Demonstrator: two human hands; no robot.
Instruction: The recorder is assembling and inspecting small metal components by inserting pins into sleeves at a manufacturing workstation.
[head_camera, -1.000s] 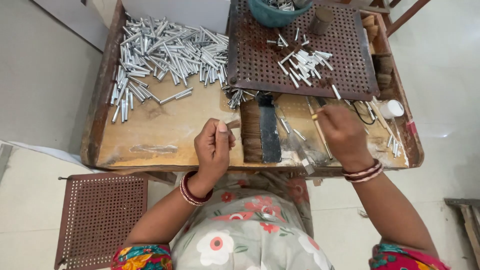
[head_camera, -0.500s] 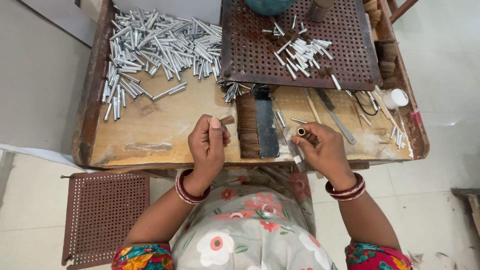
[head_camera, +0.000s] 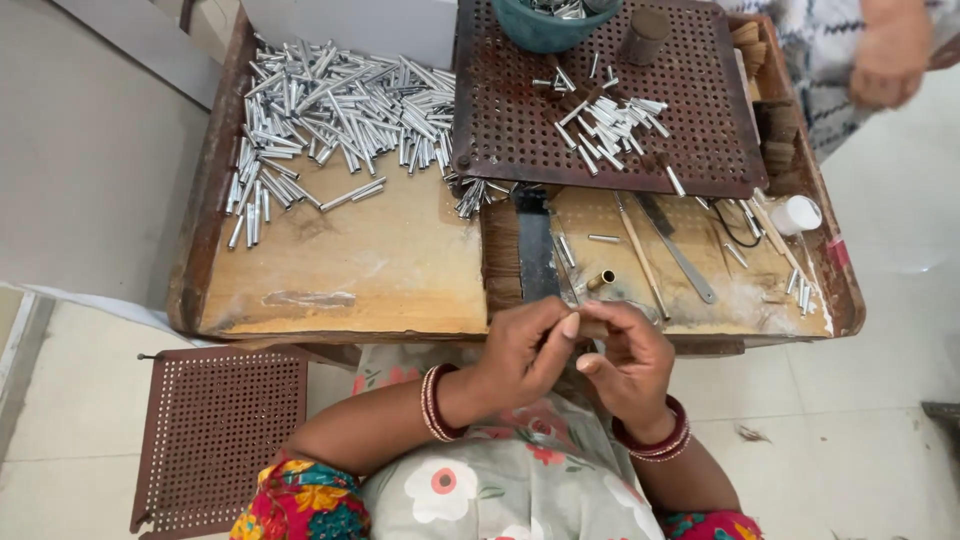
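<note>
Hands first: we are pinching a small dark piece (head_camera: 592, 328) between our left hand (head_camera: 528, 345) and right hand (head_camera: 628, 358), fingers curled shut around it at the near edge of the wooden surface (head_camera: 350, 270). Just beyond, a brass tube (head_camera: 600, 280) is lying; farther off, silver tubes (head_camera: 330, 110) are lying heaped.

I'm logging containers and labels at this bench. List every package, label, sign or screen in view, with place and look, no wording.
No labels, signs or screens show; only these containers.
Teal bowl: top edge of the perforated brown tray, round, holding metal tubes.
Brown cylinder: right of the bowl, small, upright.
White cup: right end of the wooden bench, small, round, plain.
</note>
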